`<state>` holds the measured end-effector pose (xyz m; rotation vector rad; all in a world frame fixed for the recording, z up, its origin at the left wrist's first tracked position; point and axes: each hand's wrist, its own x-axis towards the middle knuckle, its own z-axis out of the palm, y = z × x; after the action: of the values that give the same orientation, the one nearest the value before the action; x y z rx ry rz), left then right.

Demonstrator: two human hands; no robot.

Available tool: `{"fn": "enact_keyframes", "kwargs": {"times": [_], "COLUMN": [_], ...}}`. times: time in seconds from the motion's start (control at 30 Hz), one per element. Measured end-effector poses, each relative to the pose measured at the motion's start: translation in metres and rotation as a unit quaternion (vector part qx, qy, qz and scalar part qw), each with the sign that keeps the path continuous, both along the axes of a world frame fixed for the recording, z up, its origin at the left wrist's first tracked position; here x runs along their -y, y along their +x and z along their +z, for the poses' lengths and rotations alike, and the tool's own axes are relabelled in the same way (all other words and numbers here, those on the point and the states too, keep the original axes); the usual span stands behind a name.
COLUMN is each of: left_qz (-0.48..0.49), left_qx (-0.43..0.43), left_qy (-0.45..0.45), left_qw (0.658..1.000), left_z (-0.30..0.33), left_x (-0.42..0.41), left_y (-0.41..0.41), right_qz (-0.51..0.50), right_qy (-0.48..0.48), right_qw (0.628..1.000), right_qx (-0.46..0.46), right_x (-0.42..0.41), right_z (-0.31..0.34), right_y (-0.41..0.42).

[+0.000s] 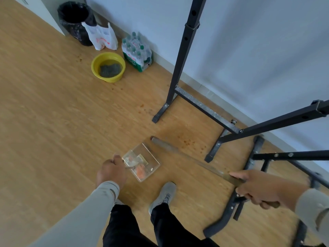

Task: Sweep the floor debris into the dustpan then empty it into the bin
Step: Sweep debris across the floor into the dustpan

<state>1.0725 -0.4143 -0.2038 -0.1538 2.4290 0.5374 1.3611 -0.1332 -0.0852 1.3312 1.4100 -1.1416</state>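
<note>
Now our left hand [112, 172] grasps the handle of the clear dustpan [142, 162], which holds pale and orange debris [138, 167] above the wooden floor [53, 113]. Our right hand [258, 188] clenches the broom [192, 157]. Against the far wall stands the black-lined bin [76, 22].

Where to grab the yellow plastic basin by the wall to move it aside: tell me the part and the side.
Grip the yellow plastic basin by its wide rolled rim, coming from the open floor side, away from the shrink-wrapped pack of water bottles standing close beside it. The rim flares outward, so fingers can hook under it. It seems to hold water and a grey cloth, so two opposite holds would probably keep it level.
</note>
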Motion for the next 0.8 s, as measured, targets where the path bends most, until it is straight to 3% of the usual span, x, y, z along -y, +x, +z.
{"fn": "enact_keyframes", "kwargs": {"times": [0.1, 0.2, 0.3, 0.47, 0.6, 0.8], "left_qz": [-0.003, 0.000, 0.000, -0.008, -0.008, -0.015], "left_qx": [-0.003, -0.011, -0.017, -0.024, -0.005, 0.026], "left_qy": [-0.003, -0.007, -0.006, -0.012, -0.008, -0.019], "left_qw": [1.000, 1.000, 1.000, 1.000, 1.000, 0.999], "left_z": [-0.001, -0.005, -0.010, -0.016, -0.023, -0.034], "left_x": [-0.004, -0.004, -0.006, -0.010, -0.006, 0.025], "left_y": [0.002, -0.003, -0.009, -0.007, -0.012, -0.013], "right_qz": [0.007, 0.136, 0.147, 0.184, 0.091, -0.155], "right_qy": [0.072, 0.116, 0.057, -0.055, -0.092, -0.094], "right_qw": [0.997, 0.984, 0.988, 0.981, 0.991, 0.982], "right_qx": [-0.018, -0.028, 0.003, -0.013, -0.022, -0.048], "right_x": [0.002, 0.029, 0.065, 0.102, 0.099, 0.123], "right_z": [-0.014, -0.044, -0.071, -0.063, -0.032, -0.012], "right_y": [-0.015, -0.043, -0.053, -0.040, -0.024, 0.046]}}
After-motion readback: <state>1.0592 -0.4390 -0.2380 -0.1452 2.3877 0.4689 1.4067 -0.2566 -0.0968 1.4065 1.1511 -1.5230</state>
